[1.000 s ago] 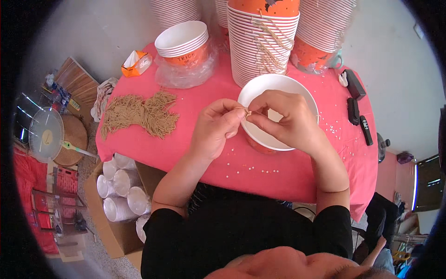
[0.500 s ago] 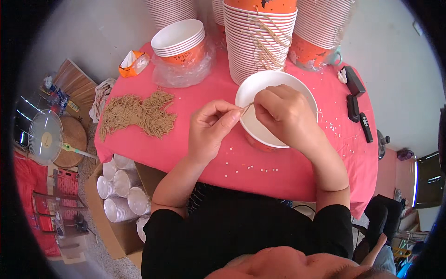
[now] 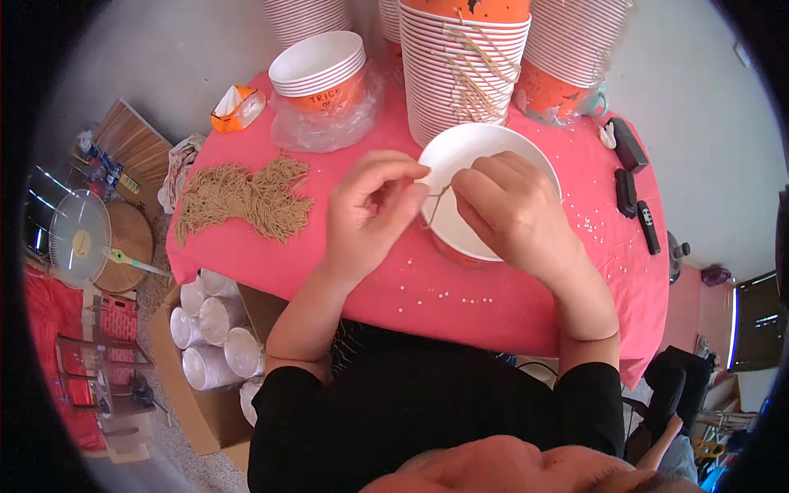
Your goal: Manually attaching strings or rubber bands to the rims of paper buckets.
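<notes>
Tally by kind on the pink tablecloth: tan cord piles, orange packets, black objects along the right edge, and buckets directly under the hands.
Tan cord pile: 1
Orange packet: 1
Black objects: 3
Bucket under the hands: 1
Total: 6

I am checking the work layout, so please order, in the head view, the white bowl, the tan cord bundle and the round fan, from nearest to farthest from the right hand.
From the right hand:
1. White bowl: partly behind the hand.
2. Tan cord bundle: left, on the pink tablecloth.
3. Round fan: far left, beyond the tablecloth.
</notes>
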### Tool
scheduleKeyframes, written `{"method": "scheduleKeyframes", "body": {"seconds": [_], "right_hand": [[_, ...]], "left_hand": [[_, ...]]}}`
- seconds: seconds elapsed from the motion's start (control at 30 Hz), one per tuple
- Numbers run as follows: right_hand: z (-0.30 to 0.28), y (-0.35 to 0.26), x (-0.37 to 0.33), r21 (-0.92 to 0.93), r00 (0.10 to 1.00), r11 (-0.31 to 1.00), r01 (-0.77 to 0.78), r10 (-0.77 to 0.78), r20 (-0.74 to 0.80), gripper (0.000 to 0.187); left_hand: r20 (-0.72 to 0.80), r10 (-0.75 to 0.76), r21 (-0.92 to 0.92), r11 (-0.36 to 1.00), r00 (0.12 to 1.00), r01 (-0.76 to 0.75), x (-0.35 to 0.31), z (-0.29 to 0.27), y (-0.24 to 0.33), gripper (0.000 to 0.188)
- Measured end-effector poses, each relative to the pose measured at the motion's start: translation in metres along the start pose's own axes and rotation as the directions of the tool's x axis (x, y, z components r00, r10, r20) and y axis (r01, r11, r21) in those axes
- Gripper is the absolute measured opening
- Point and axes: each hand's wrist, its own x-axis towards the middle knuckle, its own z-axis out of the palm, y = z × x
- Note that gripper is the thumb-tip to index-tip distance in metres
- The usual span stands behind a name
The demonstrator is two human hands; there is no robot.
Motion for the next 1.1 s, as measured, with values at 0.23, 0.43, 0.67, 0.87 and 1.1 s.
{"method": "scheduleKeyframes", "body": {"seconds": [0.23, 0.43, 0.67, 0.87, 1.1], "right_hand": [[-0.003, -0.003, 0.001, -0.027, 0.999, 0.999, 0.042, -0.041, 0.020, 0.020], [-0.004, 0.002, 0.003, -0.182, 0.991, 0.975, 0.124, -0.132, -0.029, 0.026], [-0.033, 0.018, 0.002, -0.373, 0.947, 0.920, 0.123, -0.221, -0.232, 0.031], [-0.038, 0.027, 0.002, -0.354, 0.913, 0.934, 0.050, -0.186, -0.363, 0.027], [-0.043, 0.020, 0.000, -0.188, 0.950, 0.977, -0.104, 0.041, -0.310, 0.019]], "left_hand": [[0.114, -0.108, -0.037, 0.993, 0.988, 0.113, 0.001, 0.005, -0.001, 0.014], [0.154, 0.089, 0.215, 0.969, 0.984, -0.121, 0.009, -0.001, 0.002, 0.013], [0.243, 0.070, 0.281, 0.950, 0.968, -0.139, -0.003, -0.017, -0.018, 0.013], [0.301, 0.024, 0.233, 0.968, 0.953, -0.098, -0.002, -0.018, -0.022, 0.012], [0.205, 0.043, 0.343, 0.933, 0.978, -0.113, -0.025, -0.013, 0.003, 0.016]]}}
